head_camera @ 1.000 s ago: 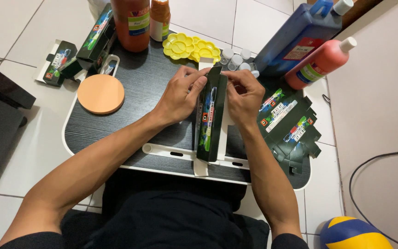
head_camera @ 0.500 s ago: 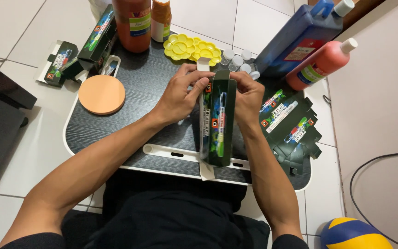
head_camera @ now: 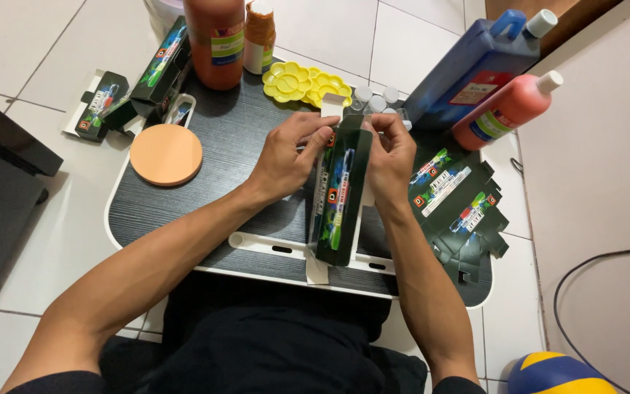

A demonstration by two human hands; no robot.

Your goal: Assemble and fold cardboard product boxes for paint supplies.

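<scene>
A long, dark green cardboard box (head_camera: 340, 197) with colourful print is held above the black lap table (head_camera: 235, 138), its white end flaps open at both ends. My left hand (head_camera: 289, 153) grips its far left side, fingers pinching the upper edge. My right hand (head_camera: 391, 157) holds the far right side, fingers curled over the top end. The box's near end hangs over the table's front edge.
A stack of flat green boxes (head_camera: 457, 201) lies at the right. A round orange lid (head_camera: 166, 154), yellow palettes (head_camera: 304, 84), small white-capped pots (head_camera: 373, 98), orange bottles (head_camera: 216, 40), a blue jug (head_camera: 475, 66) and a pink bottle (head_camera: 508, 109) ring the table. Folded boxes (head_camera: 136, 91) sit far left; a ball (head_camera: 563, 373) lies on the floor.
The flat carton has been opened out into a squared box shape between both hands, and it has turned so its printed face looks up.
</scene>
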